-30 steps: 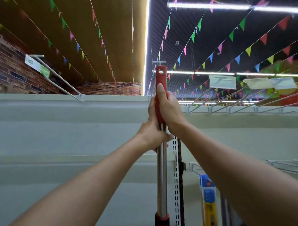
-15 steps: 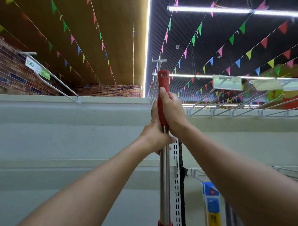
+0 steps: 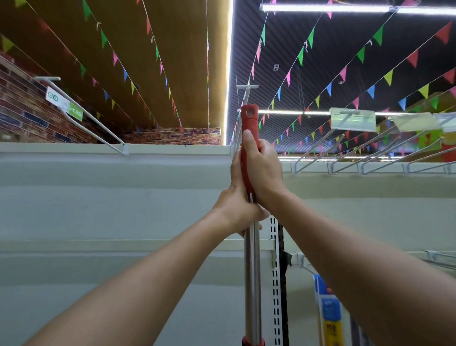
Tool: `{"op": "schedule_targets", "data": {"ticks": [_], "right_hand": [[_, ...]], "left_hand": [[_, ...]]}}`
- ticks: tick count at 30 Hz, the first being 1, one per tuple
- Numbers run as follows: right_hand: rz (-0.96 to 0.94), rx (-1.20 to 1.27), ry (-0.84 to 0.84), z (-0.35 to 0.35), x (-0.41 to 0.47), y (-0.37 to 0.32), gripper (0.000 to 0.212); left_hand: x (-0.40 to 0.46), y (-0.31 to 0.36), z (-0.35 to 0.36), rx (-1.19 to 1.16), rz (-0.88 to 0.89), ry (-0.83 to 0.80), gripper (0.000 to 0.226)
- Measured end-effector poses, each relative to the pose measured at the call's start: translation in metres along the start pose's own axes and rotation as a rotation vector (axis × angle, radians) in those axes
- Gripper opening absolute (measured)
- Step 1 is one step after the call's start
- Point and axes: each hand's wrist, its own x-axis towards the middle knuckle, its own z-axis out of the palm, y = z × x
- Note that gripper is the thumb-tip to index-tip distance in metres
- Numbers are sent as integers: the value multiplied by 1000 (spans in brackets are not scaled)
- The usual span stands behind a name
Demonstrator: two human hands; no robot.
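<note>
Right hand clenched round red grip; left hand grasps steel pole just below. Pole upright before white shelf. Judgement: raise straight, both holds firm, clear of peg hook.
</note>
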Motion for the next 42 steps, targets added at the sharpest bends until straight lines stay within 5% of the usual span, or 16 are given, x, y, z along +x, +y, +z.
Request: {"op": "schedule_targets", "data": {"ticks": [29,42], "right_hand": [[80,-5,-46,13,13,22,42],[122,69,-103,9,25,10,29]], "left_hand": [[13,-16,-1,-42,-67,-27,118],[18,-22,2,-30,-93,-2,120]]}}
